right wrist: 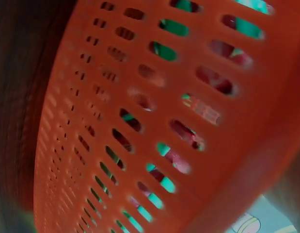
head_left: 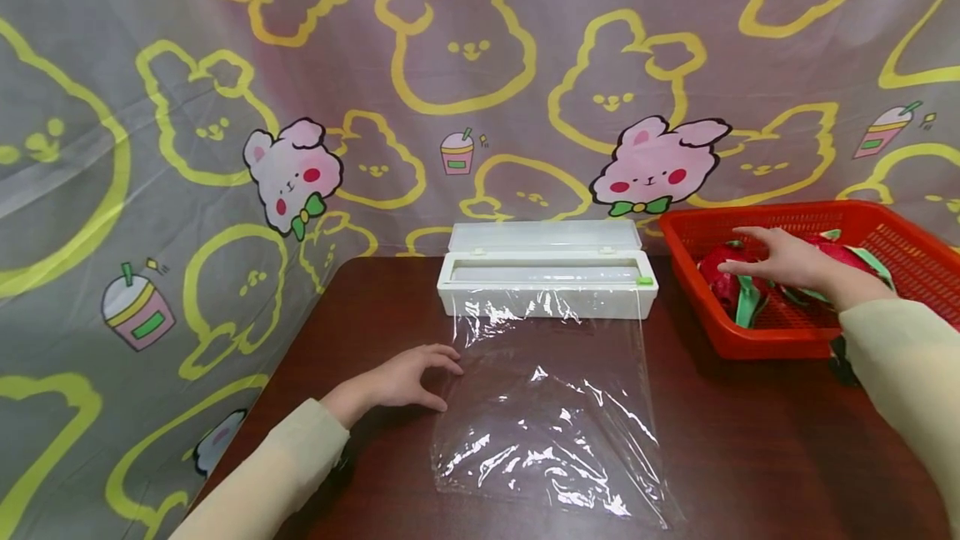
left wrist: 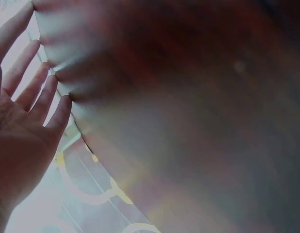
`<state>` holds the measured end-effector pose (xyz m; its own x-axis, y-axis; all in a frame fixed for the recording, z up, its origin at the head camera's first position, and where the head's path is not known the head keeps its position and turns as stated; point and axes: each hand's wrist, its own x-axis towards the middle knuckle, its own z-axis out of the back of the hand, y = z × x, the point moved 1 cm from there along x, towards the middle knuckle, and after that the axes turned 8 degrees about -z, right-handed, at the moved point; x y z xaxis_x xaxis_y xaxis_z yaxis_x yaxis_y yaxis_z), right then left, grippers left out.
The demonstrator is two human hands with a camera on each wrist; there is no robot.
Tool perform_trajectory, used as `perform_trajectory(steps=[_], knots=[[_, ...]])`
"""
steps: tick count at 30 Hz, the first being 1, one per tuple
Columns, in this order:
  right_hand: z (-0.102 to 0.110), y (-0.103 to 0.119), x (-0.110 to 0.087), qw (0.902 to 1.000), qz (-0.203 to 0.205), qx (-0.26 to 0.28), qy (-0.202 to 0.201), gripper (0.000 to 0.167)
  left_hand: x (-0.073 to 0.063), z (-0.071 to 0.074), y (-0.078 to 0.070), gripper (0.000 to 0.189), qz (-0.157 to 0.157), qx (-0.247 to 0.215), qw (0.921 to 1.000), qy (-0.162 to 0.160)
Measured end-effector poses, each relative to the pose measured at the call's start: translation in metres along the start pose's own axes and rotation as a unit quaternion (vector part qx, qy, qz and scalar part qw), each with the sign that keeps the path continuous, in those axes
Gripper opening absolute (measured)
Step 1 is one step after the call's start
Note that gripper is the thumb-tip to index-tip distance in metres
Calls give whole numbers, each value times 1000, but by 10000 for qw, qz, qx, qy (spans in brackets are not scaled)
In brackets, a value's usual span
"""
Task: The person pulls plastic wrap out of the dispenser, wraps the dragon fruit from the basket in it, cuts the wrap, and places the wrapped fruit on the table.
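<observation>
A clear sheet of plastic wrap (head_left: 547,432) lies on the brown table, drawn out from a white wrap dispenser (head_left: 547,303) whose lid stands up. My left hand (head_left: 412,377) is at the sheet's left edge, fingers apart and holding nothing; in the left wrist view its fingertips touch the table top (left wrist: 154,121). Over a red plastic basket (head_left: 772,346) my right hand (head_left: 795,261) reaches with fingers spread, above red and green fruit (head_left: 723,273) that look like dragon fruit. Whether it touches one cannot be told. The basket's slotted wall (right wrist: 183,63) hides most of that hand in the right wrist view.
A green slider (head_left: 644,281) sits at the right end of the dispenser. Behind the table hangs a grey curtain (head_left: 525,140) with rabbit and cup prints. The table's left edge (head_left: 300,332) runs close to the curtain.
</observation>
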<state>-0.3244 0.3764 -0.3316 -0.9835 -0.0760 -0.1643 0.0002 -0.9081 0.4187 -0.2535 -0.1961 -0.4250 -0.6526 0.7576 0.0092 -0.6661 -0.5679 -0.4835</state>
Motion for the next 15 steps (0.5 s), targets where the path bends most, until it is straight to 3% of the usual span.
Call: perform_trajectory(steps=[7, 15], knots=[[-12, -2, 5, 9999, 6, -120, 44, 98, 0, 0, -3, 48, 24, -56, 10000, 35], [-13, -2, 4, 9999, 49, 97, -17, 99, 1, 1, -3, 48, 81, -6, 9999, 73]])
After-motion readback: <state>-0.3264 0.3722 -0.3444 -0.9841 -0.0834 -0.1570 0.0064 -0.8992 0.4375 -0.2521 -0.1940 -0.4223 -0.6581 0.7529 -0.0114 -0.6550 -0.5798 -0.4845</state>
